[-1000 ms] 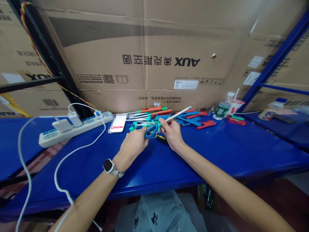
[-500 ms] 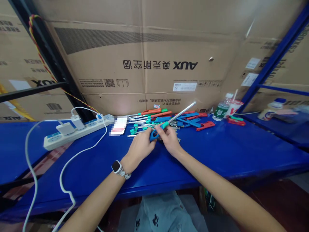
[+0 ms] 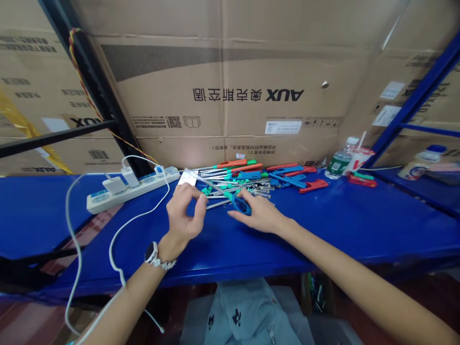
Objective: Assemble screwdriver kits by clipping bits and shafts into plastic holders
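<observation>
My right hand [image 3: 264, 211] has its fingers at the blue handle of a long-nosed gas lighter [image 3: 240, 204], its thumb stretched along the near side. The lighter's green collar and blurred metal tube point to the upper left, passing above my left hand [image 3: 185, 211]. Thumb and forefinger of that left hand curl together in a pinch; whatever may be between them is too small to make out. Just beyond both hands lies a pile of lighter parts: metal tubes with green collars [image 3: 230, 184], orange-red handles [image 3: 247, 167] and blue handles [image 3: 293, 179].
A white power strip [image 3: 132, 189] with plugs and loose cables lies at left on the blue table [image 3: 341, 225]. A white paper [image 3: 187, 178] is near the pile. At right stand a water bottle [image 3: 336, 163] and a red-and-white cup [image 3: 358, 159]. A large cardboard box [image 3: 244, 62] rises behind.
The lighter has swung from pointing upper right to pointing upper left. My left hand has let go of its handle and moved left. The view has shifted slightly.
</observation>
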Action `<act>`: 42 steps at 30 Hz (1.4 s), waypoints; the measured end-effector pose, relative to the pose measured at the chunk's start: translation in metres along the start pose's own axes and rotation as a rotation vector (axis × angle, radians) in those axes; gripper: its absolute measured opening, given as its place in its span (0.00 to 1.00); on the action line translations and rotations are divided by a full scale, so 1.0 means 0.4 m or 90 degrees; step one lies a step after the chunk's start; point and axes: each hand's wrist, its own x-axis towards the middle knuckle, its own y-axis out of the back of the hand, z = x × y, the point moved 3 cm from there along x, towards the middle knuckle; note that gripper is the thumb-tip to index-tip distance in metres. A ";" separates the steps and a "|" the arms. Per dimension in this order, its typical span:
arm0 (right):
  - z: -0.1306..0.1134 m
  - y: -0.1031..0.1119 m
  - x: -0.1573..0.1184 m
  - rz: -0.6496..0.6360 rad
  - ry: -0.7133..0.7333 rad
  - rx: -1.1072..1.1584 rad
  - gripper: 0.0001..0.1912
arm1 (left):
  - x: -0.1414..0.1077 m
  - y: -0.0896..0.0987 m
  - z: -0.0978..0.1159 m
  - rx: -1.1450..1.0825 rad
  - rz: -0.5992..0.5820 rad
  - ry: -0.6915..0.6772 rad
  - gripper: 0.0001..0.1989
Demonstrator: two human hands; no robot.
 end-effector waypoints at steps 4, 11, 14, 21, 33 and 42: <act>-0.010 -0.030 0.001 -0.125 0.097 -0.175 0.22 | -0.001 -0.018 0.021 0.002 -0.062 -0.084 0.13; -0.016 -0.074 0.006 -0.102 0.185 -0.260 0.27 | 0.011 -0.117 -0.012 -0.001 -0.229 -0.037 0.16; -0.011 -0.052 0.002 -0.057 0.188 -0.205 0.23 | 0.011 -0.141 -0.035 0.006 -0.288 -0.014 0.17; 0.085 0.061 0.025 -0.002 -0.040 -0.133 0.07 | 0.024 -0.167 -0.085 0.008 -0.364 0.091 0.18; 0.105 0.072 0.021 -0.069 -0.136 -0.315 0.16 | -0.031 -0.225 -0.079 -0.113 -0.473 0.151 0.16; 0.128 0.064 0.072 0.077 -0.144 0.112 0.09 | -0.048 -0.237 -0.021 -0.022 -0.645 -0.020 0.10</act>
